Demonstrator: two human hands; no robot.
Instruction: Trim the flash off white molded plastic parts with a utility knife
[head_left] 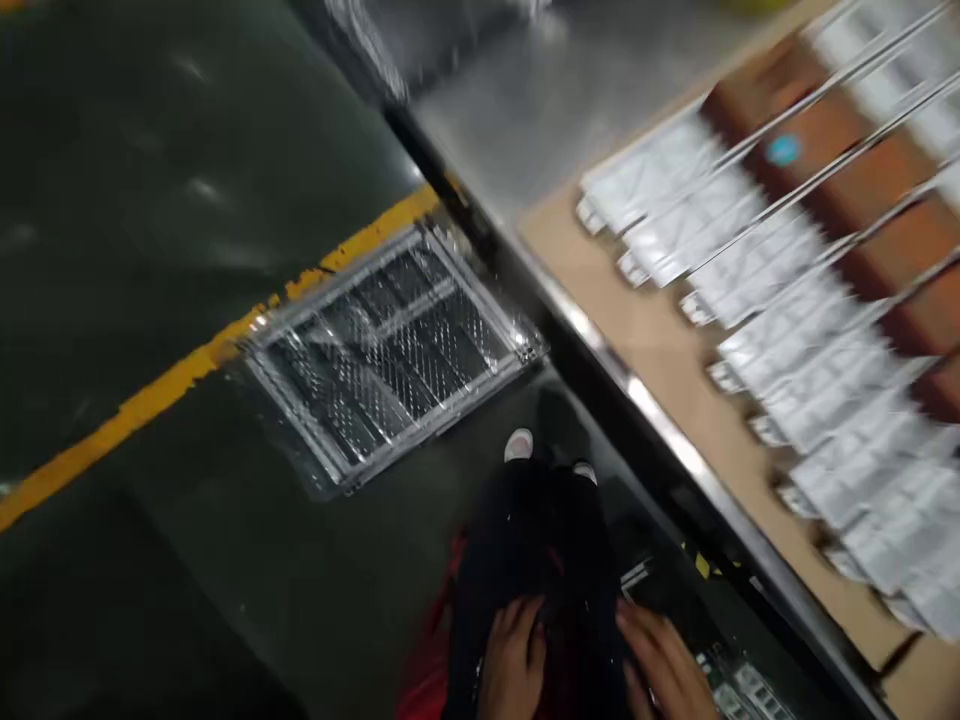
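My left hand (pixel 514 660) and my right hand (pixel 664 665) rest on my lap at the bottom of the view, on dark trousers (pixel 536 545), fingers spread flat. Neither hand holds anything. My right hand lies next to a small dark object with white labels (pixel 739 685) near my thigh; I cannot tell whether it touches it. My white shoe tips (pixel 519 444) show below the knees. The picture is blurred by motion.
A metal-edged table (pixel 660 400) runs diagonally at right, with a cardboard sheet (pixel 637 330) bearing several rows of white packets (pixel 795 330) under thin rods. A metal floor grate (pixel 386 350) and a yellow line (pixel 172 385) lie on the dark floor at left.
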